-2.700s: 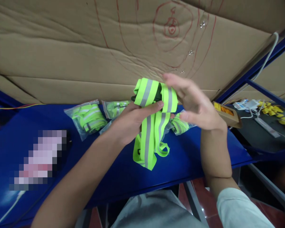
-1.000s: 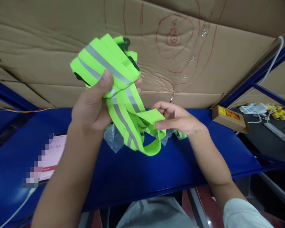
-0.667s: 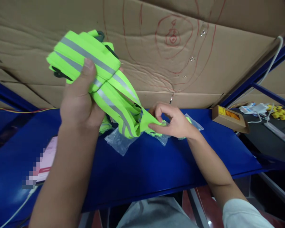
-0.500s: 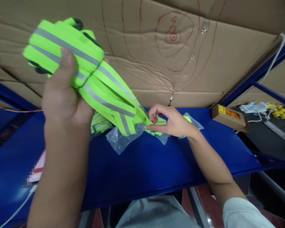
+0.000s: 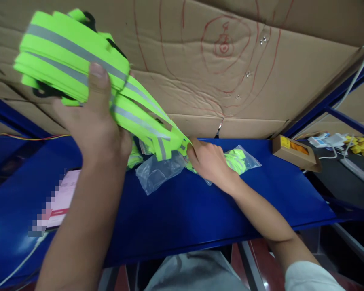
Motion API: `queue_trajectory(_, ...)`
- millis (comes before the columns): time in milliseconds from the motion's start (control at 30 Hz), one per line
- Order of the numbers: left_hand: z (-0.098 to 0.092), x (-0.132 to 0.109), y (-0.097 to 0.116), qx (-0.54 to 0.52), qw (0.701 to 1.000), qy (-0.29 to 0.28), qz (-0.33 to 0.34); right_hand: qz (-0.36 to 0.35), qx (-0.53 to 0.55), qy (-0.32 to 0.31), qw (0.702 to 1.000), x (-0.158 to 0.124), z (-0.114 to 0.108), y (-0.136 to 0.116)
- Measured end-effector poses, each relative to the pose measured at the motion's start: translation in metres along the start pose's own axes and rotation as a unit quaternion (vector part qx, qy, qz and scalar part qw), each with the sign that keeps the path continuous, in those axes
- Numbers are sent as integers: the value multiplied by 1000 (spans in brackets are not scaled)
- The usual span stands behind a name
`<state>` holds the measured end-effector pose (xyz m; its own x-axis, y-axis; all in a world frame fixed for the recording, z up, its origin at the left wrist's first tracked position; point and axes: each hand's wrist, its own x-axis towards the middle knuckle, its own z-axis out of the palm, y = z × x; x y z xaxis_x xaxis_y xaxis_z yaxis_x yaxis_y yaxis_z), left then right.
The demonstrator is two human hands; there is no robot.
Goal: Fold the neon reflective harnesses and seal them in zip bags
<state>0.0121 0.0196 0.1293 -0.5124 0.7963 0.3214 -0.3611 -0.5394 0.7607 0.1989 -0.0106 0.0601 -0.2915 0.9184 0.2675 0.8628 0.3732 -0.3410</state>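
My left hand (image 5: 94, 97) is closed around a thick folded bundle of neon-green reflective straps (image 5: 69, 44), its thumb pressing on the front. Grey reflective stripes run along the straps, black plastic buckles show at the edges, and a dark band circles the bundle. From it, loose strap loops stretch down to the right. My right hand (image 5: 210, 161) grips their lower end with bent fingers, partly hidden behind the hand. Below the loops lies a clear plastic bag (image 5: 159, 171). Beside my right hand sits a bagged bundle of green straps (image 5: 235, 161).
Everything lies on a blue table (image 5: 176, 214) in front of a cardboard panel (image 5: 176, 89) with red drawn lines. A phone (image 5: 62, 198) with a cable is at left. A small cardboard box (image 5: 294, 151) stands at right, near yellow items (image 5: 362, 145) on a dark surface.
My left hand has moved the strap bundle slightly up and left. My right hand has turned back-up at the strap's lower end, and more of the phone and the bagged straps shows.
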Motion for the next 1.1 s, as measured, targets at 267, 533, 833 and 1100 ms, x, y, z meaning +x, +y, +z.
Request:
queue_trajectory(267, -22, 19, 2, -11, 993, -118, -19, -94, 406, 119, 901, 24, -2, 32)
queue_trajectory(533, -23, 24, -9, -28, 986, -123, -108, -41, 625, -49, 778, 17, -6, 28)
queue_trajectory(833, -23, 19, 3, -44, 983, -170, -46, -139, 497, 10, 857, 14, -29, 35)
queue_trajectory(1100, -9, -26, -4, 79, 870, -469, -129, -187, 348, 110, 912, 1, -59, 26)
